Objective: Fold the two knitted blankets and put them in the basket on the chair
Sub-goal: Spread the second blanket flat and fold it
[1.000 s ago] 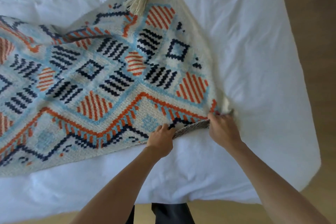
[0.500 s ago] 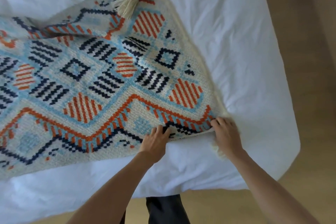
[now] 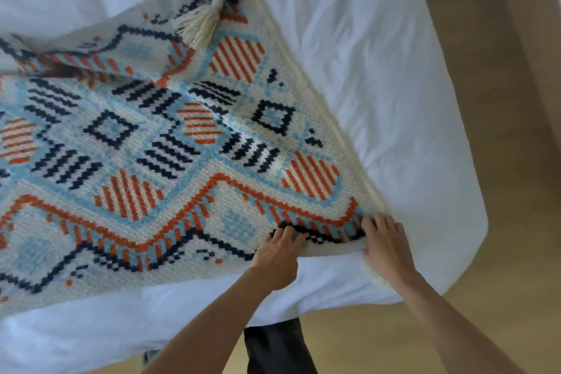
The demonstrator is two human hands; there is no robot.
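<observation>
- So, patterned knitted blanket covers left and centre of frame, lying on white bed.
- Left hand lower centre, fingers curled on blanket's near edge.
- Right hand just right of it, fingers spread flat on the corner.
- Cream tassel at upper centre.

The single head view looks steeply down, close over the bed, floor at three o'clock.

No legible text or labels anywhere.
</observation>
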